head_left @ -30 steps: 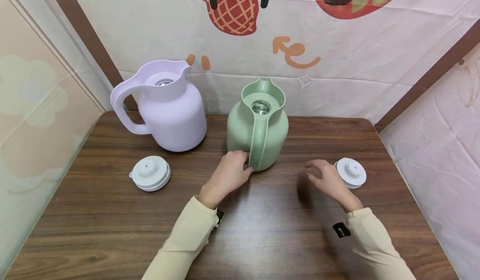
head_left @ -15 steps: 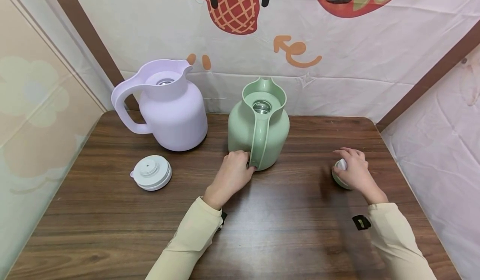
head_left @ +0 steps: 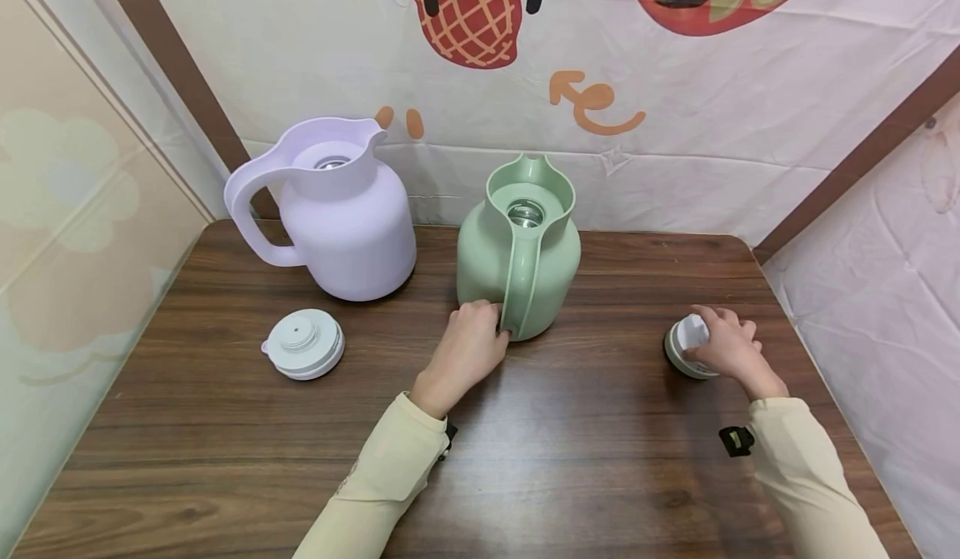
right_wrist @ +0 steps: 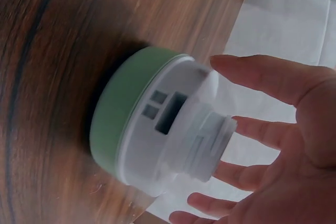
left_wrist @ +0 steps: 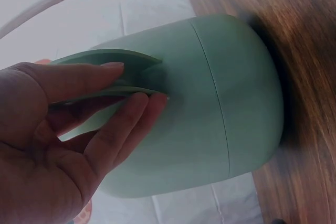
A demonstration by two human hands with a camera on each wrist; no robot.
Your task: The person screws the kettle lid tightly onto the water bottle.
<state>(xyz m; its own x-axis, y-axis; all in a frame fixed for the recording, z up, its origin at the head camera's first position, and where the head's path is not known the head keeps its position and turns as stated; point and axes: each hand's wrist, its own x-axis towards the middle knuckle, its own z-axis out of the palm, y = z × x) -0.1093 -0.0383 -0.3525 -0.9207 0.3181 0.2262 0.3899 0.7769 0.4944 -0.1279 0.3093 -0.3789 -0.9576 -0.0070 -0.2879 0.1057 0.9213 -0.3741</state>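
Left hand: we see the left hand (head_left: 467,346) gripping the lower end of the green handle (head_left: 520,284), thumb on one side and fingers on the other, clamped on it.
Green jug: the green jug (head_left: 480,263) stands upright on the table near its far edge, handle towards the person and spout towards the cloth; we can see a silvery neck inside its mouth.
Right hand: we find the right hand (head_left: 727,346) at the green-and-white lid, thumb and fingers spread apart about the stopper side; whether any fingertip touches the lid we cannot tell from these angles.
Green-and-white lid: the green-and-white lid (right_wrist: 157,108) rests on the right part of the table, well apart from the green jug, its green side down and its white stopper (right_wrist: 210,140) facing up.
Lilac jug: to the left of the green jug and apart from it, we have the lilac jug (head_left: 348,230), upright, handle to the left and spout to the right.
White lid: in front of the lilac jug lies the white lid (head_left: 303,351), stopper up, a small tab at its left.
Table and backdrop: we look down on a dark wood-grained table (head_left: 570,459), with a pale printed cloth (head_left: 697,101) behind it.
Sleeves: both arms wear cream sleeves (head_left: 375,476).
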